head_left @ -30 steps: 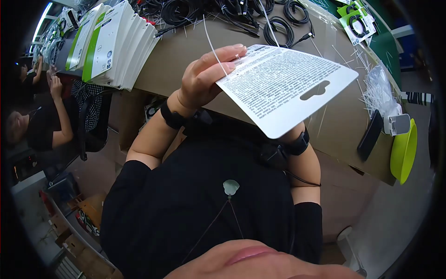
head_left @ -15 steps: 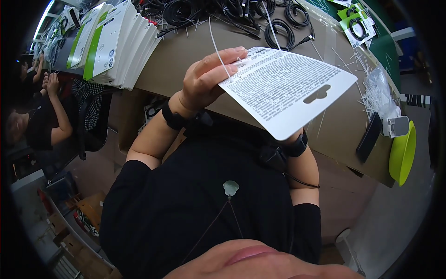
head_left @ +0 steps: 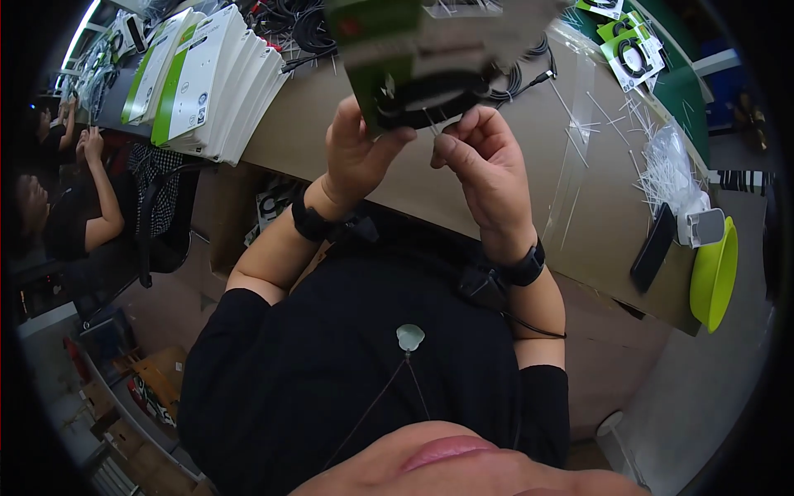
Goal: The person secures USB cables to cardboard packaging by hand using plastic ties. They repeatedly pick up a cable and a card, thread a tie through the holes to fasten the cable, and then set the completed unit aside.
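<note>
A white and green packaging card (head_left: 364, 62) is raised over the table edge, its front turned toward me and blurred. A coiled black cable (head_left: 447, 84) lies against the card's front. My left hand (head_left: 357, 157) is closed on the card's lower left edge, thumb in front. With thumb and forefinger pressed together, my right hand (head_left: 488, 165) pinches a thin white tie (head_left: 432, 121) that comes out at the cable coil's lower side. The fingertips partly hide the tie's ends.
Stacked cards (head_left: 211, 91) stand at the left, with black cables (head_left: 310, 33) behind. Loose white ties (head_left: 662, 169), a black phone (head_left: 654, 248) and a yellow-green bowl (head_left: 713, 277) lie at the right. Packaged cables (head_left: 633, 58) are far right. Another person's arm (head_left: 103, 194) shows at the left.
The card has turned from its printed back to its front and moved up and away. My right hand has come out from behind it and now pinches the tie.
</note>
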### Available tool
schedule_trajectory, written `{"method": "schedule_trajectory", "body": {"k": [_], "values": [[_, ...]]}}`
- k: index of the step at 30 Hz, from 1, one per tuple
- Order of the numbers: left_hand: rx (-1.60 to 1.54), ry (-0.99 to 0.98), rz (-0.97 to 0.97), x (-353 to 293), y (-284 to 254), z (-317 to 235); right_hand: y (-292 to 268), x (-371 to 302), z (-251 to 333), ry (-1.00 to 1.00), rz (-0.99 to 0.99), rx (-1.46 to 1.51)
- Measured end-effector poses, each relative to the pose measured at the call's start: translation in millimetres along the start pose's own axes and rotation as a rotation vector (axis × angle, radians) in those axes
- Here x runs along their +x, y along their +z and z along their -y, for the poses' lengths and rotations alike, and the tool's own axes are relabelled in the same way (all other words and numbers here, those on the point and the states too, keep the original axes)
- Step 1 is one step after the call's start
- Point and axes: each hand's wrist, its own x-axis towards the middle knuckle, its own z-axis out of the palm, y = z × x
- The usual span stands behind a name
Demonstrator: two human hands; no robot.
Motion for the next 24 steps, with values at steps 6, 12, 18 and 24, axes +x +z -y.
{"method": "schedule_trajectory", "body": {"k": [6, 12, 18, 24], "values": [[-0.299, -0.211, -0.116, 4.6, 6.2, 1.9, 29.1, 1.9, 16.4, 0.026, -0.199, 0.069], [-0.212, -0.201, -0.122, 1.2, 5.8, 3.8, 28.0, 3.3, 14.0, 0.039, -0.259, 0.089], [-0.123, -0.14, -0.108, -1.2, 4.9, 5.9, 28.6, 4.2, 12.3, 0.057, -0.269, 0.082], [0.078, 0.031, -0.064, -4.1, -0.3, 6.5, 28.0, 5.2, 9.7, 0.068, -0.267, 0.054]]}}
